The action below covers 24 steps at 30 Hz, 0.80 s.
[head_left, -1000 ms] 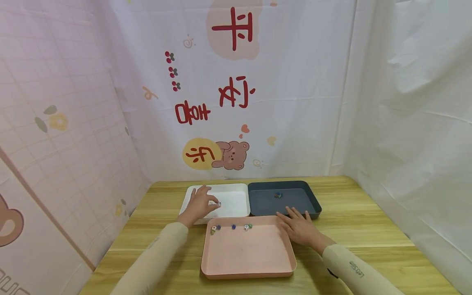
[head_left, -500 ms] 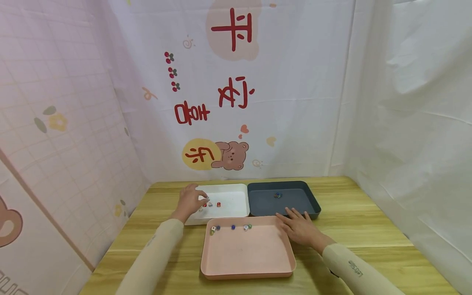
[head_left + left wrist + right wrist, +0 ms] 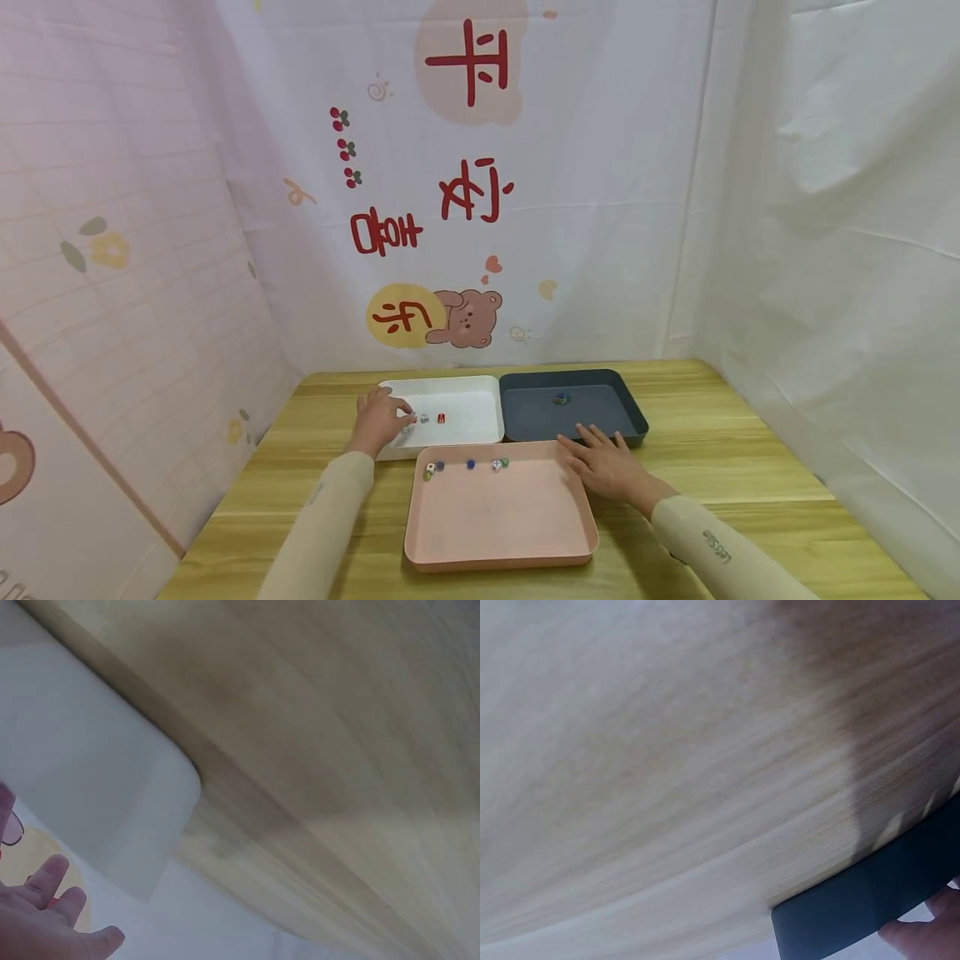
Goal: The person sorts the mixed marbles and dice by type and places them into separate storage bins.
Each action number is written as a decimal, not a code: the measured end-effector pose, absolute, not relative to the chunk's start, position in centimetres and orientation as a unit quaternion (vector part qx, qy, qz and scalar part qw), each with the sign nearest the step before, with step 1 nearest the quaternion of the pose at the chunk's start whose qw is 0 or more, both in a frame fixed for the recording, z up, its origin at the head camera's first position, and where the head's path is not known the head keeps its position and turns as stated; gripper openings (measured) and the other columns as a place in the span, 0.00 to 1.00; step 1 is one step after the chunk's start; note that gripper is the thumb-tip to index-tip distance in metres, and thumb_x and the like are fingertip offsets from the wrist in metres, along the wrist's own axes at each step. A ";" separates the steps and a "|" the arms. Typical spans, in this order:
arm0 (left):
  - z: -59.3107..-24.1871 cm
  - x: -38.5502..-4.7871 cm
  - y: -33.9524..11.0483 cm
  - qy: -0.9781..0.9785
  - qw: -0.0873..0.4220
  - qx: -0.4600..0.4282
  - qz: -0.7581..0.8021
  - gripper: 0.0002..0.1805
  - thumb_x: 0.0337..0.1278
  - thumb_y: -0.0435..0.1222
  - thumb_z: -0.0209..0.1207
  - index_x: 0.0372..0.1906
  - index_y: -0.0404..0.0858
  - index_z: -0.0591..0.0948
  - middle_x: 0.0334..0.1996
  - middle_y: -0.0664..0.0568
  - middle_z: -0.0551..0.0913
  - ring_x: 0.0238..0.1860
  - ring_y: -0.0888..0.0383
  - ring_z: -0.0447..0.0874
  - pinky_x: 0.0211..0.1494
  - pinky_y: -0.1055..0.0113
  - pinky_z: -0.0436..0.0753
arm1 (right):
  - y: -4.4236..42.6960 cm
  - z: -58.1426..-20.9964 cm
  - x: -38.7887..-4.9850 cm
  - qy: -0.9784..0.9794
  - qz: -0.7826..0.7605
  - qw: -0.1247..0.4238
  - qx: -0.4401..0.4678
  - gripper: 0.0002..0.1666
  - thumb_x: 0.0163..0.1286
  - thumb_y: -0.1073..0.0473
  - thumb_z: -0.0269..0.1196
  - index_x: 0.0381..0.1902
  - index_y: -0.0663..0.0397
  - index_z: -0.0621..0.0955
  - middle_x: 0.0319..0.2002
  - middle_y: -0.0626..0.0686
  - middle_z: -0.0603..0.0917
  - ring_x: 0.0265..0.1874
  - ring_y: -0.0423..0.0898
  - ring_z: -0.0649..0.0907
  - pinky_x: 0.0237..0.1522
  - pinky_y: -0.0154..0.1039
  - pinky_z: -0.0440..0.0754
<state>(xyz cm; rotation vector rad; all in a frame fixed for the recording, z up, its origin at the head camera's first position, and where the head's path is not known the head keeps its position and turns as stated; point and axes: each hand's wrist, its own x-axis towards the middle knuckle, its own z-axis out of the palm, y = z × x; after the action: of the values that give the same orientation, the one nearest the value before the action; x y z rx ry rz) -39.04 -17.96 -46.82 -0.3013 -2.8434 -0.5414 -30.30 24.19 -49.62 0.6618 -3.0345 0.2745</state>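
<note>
My left hand (image 3: 377,422) reaches over the left side of the white tray (image 3: 480,433). Its thumb and forefinger pinch close together on a small die, mostly hidden by the fingertips. Beside them in that tray lie a red die (image 3: 441,418) and a whitish die (image 3: 424,419). In the left wrist view, the other fingers (image 3: 69,900) spread past the tray's outer wall. My right hand (image 3: 606,464) lies with loose, spread fingers across the neighbouring rims of the pink tray (image 3: 498,560) and the dark tray (image 3: 517,385).
Several small dice lie along the far side of the pink tray, a blue die (image 3: 471,464) and a white die (image 3: 497,466) among them. A small cluster of dark dice (image 3: 561,399) sits in the dark tray. Printed white cloth (image 3: 585,208) encloses the wooden table (image 3: 720,467).
My left hand has moved left within the white tray and then down, uncovering the red and whitish dice. The right hand has stayed on the rims. The head view has shifted slightly.
</note>
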 end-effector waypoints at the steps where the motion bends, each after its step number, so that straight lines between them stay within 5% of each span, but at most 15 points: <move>1: -46.9 -39.0 -18.0 -0.971 0.117 -0.103 -0.184 0.07 0.57 0.40 0.70 0.34 0.41 0.90 0.60 0.32 0.75 0.68 0.35 0.63 0.65 0.32 0.54 | 24.1 -49.6 -30.3 -0.973 0.088 0.012 0.212 0.29 0.81 0.45 0.46 0.74 0.44 0.69 0.74 0.65 0.62 0.72 0.68 0.59 0.64 0.76 0.50; 24: -47.5 -39.3 -17.9 -0.974 0.079 -0.081 -0.195 0.10 0.61 0.40 0.66 0.43 0.40 0.89 0.67 0.31 0.69 0.73 0.33 0.55 0.68 0.27 0.44 | 24.2 -49.4 -30.1 -0.972 0.089 0.016 0.216 0.28 0.81 0.46 0.46 0.74 0.46 0.68 0.73 0.66 0.62 0.72 0.69 0.59 0.64 0.77 0.49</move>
<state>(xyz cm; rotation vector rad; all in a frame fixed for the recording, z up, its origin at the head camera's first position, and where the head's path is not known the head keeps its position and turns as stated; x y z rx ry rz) -39.31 -17.89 -47.47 -0.2423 -2.9162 -0.5847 -30.11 24.20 -49.43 0.6705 -3.0231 0.2777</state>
